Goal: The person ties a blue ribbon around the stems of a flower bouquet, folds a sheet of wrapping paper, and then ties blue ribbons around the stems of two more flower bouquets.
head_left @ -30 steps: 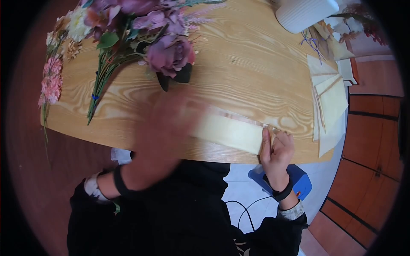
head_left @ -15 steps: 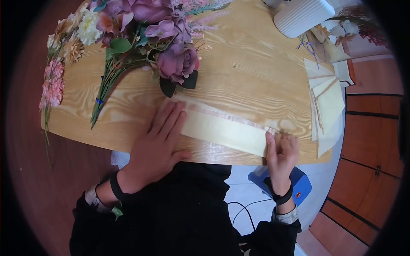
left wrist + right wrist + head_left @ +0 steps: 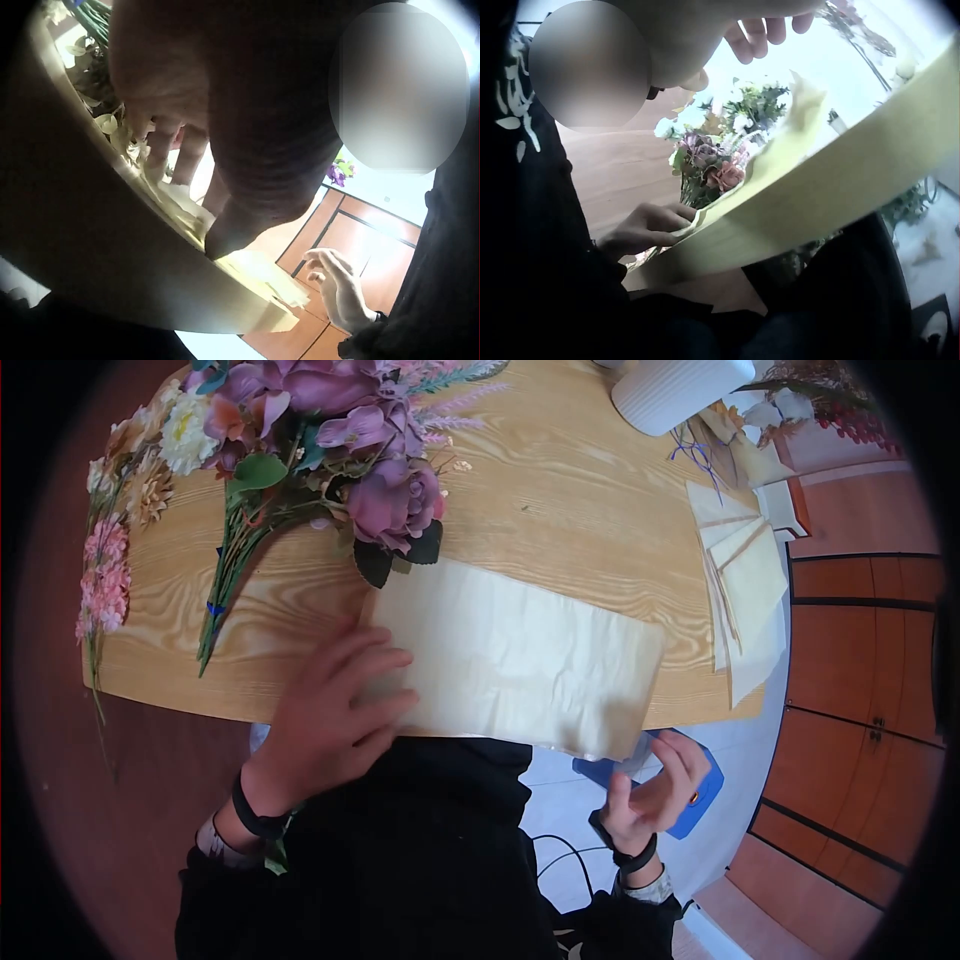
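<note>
Left hand (image 3: pixel 338 715): fingers spread and slightly bent, fingertips resting on the cream sheet's left edge. Right hand (image 3: pixel 655 790): fingers loosely bent, apart from the sheet, grasping nothing, at its 4 o'clock. Cream sheet (image 3: pixel 510 660): one, wrinkled, lying along the table's near edge. From its centre: purple bouquet (image 3: pixel 355 432), 11 o'clock; white ribbed pot (image 3: pixel 680 395), 1 o'clock; pale folded sheets (image 3: pixel 755 575), 2 o'clock; pink flowers (image 3: pixel 104 585), 9 o'clock.
</note>
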`<state>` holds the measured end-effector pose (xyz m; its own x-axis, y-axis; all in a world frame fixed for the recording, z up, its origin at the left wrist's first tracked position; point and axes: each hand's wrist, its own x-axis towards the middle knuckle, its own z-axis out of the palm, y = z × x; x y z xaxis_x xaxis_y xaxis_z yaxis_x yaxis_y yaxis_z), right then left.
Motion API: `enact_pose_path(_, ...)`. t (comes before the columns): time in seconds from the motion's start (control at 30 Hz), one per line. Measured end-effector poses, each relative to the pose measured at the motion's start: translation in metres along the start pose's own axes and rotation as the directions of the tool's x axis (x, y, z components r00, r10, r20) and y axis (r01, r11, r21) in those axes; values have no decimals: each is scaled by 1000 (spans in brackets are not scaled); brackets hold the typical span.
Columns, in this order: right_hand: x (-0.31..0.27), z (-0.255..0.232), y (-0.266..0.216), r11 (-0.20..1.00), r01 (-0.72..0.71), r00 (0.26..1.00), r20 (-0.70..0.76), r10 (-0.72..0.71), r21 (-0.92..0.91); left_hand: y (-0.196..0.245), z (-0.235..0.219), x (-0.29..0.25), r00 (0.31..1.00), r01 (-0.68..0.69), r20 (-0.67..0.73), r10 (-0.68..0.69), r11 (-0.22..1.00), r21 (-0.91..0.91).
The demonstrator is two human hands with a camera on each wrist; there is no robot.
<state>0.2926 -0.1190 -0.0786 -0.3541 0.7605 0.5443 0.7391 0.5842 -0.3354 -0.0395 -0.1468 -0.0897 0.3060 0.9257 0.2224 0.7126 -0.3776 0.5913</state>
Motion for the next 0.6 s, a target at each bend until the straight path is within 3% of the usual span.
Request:
enact_pose_path(0.03,-2,7,-7,987,-131,991,-4,132,88,7,0,2,999,-10,35,8,997,79)
enact_pose_path(0.07,-7,12,-10,988,-133,991,-5,134,84,12,1,3,999,-14,36,11,997,77)
enact_pose_path(0.13,-20,20,-13,923,-319,943,-25,332,213,22,4,2,995,28,101,-28,1000,-1)
enact_pose_path(0.2,-28,23,-12,917,-333,933,-62,354,220,29,8,-1,995,5,97,-2,1000,-28)
enact_pose_path(0.27,-35,29,-8,772,-517,785,-155,600,369,29,11,-1,996,-15,92,20,998,-55)
enact_pose_path(0.3,-35,33,-6,648,-551,689,-152,709,526,25,12,-3,1000,25,-3,-25,996,-91)
enact_pose_path(0.33,-36,31,-7,644,-556,687,-146,712,526,23,12,-5,993,65,-92,-77,989,-130)
enact_pose_path(0.4,-39,26,-13,343,-740,539,205,817,579,24,1,9,981,116,-151,-125,991,-63)
enact_pose_path(0.47,-44,32,-23,353,-785,541,285,791,510,20,-4,18,961,182,-216,-175,983,12)
enact_pose_path(0.53,-43,35,-34,457,-760,649,550,525,461,12,-2,20,969,108,-217,-121,992,-73)
enact_pose_path(0.6,-38,41,-47,395,-804,588,691,421,444,12,2,16,977,128,-167,-132,991,-37)
